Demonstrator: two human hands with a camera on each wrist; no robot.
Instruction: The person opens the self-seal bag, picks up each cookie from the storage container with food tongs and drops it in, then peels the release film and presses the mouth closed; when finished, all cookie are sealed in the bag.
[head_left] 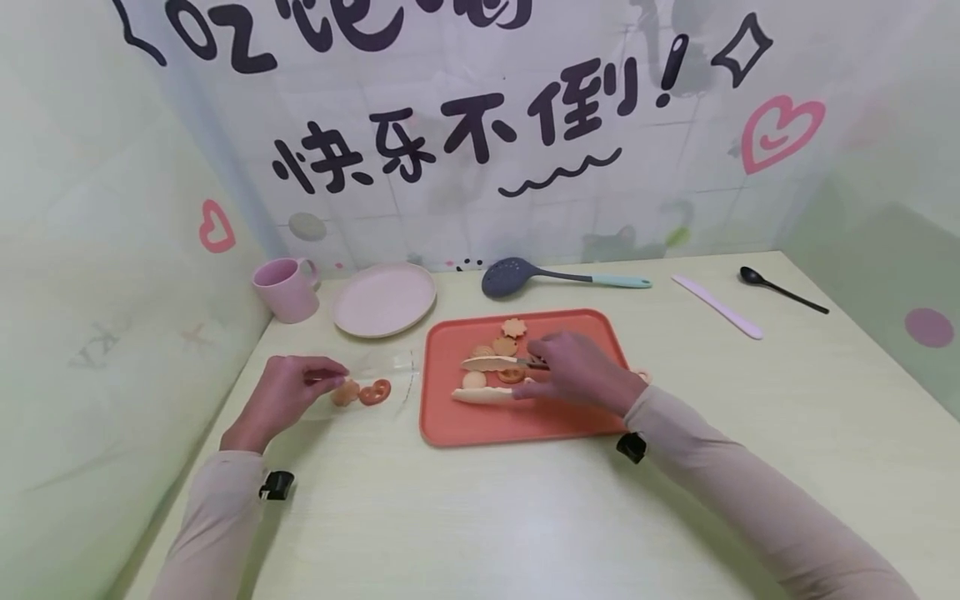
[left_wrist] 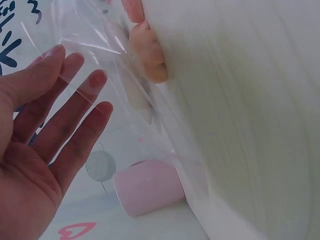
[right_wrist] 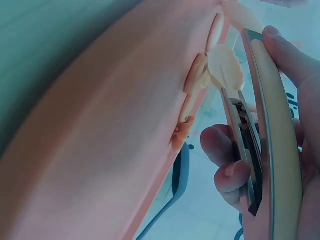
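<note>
My left hand pinches the edge of a clear plastic bag between thumb and fingertips. Inside the bag lie a brown pretzel-shaped cookie and a light-brown cookie. In my right hand is a pair of cream-tipped tongs, their arms spread apart over the red tray. On the tray, a flower-shaped cookie, a round cookie, a pale round cookie and a pretzel-shaped cookie sit near or between the tong tips.
Behind the bag stand a pink mug and a pink plate. A dark slotted spoon with a pale blue handle lies behind the tray. Farther right are a pink knife and a black spoon. A printed curtain backs the table.
</note>
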